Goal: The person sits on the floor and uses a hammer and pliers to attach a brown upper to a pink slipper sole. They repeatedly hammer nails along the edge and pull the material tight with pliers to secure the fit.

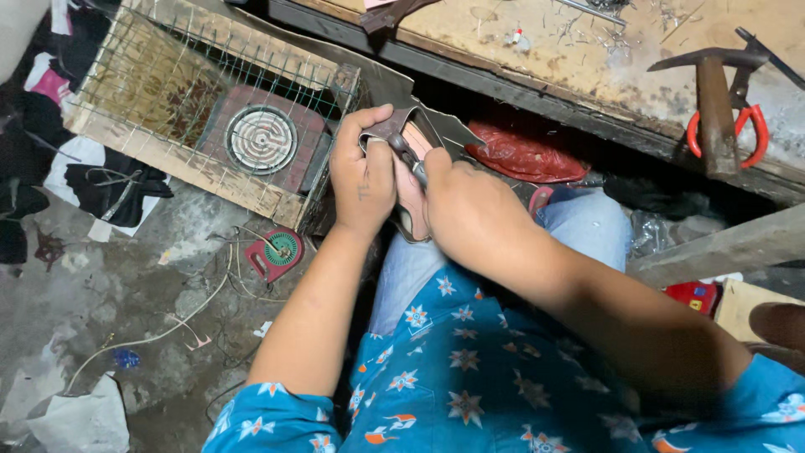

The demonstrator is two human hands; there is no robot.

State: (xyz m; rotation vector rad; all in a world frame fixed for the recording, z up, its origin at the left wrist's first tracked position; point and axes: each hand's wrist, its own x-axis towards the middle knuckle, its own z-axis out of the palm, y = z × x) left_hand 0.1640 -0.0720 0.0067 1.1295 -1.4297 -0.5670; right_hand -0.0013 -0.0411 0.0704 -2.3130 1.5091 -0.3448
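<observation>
My left hand (pixel 362 178) grips the top edge of a flat grey and pink piece of material (pixel 412 189) held over my lap. My right hand (pixel 470 214) is closed around a pair of scissors (pixel 404 149); their metal blades show between my two hands and touch the piece. The lower part of the piece is hidden behind my hands. I sit with jeans (pixel 587 222) and a blue flowered shirt (pixel 470 377) in view.
A worn workbench (pixel 587 59) lies ahead, with a hammer (pixel 717 101), red-handled pliers (pixel 750 126) and scattered nails on it. At the left stands a wire-mesh wooden crate (pixel 168 92) holding a coil heater (pixel 262 138). Under the bench lies a red bag (pixel 524 155). Wires and cloth litter the floor.
</observation>
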